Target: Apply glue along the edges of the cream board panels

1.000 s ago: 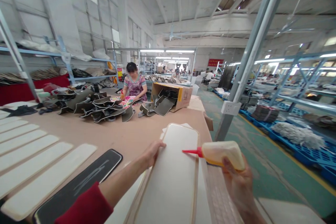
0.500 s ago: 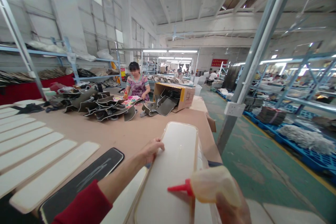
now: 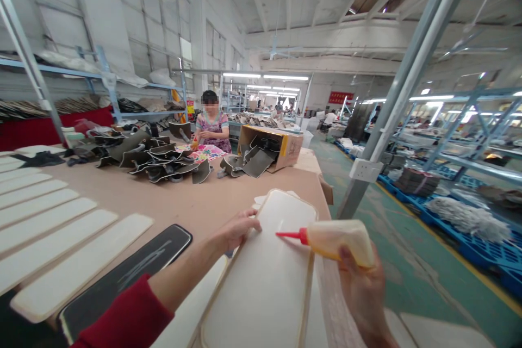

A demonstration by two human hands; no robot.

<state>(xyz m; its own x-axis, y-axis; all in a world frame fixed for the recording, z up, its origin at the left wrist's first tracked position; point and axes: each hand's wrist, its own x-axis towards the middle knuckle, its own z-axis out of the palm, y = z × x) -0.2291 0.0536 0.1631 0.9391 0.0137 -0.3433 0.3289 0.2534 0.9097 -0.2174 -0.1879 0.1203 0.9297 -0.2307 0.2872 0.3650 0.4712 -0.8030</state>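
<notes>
My right hand (image 3: pixel 362 277) is wrapped round a translucent squeeze bottle (image 3: pixel 340 239) holding yellowish liquid. The bottle lies nearly level, its red nozzle pointing left over a white panel (image 3: pixel 261 277) with rounded corners and a tan edge. Whether the tip touches the panel I cannot tell. At the panel's upper left edge, my left hand (image 3: pixel 240 231) grips it with the thumb on top and the other fingers partly hidden. More white panels lie beneath it. To the left is a black panel (image 3: pixel 130 277) with pale streaks on its face.
White panels (image 3: pixel 73 266) lie in an overlapping row on the brown table (image 3: pixel 196 201). Dark grey pieces (image 3: pixel 163 160) are heaped farther back, near a tipped cardboard box (image 3: pixel 291 152). A co-worker (image 3: pixel 212 122) sits across the table. A metal post (image 3: pixel 375 141) stands at right.
My right hand has moved the bottle up and away along the panel, and the bottle is more level. My left hand still holds the edge. The co-worker's hands have come closer together.
</notes>
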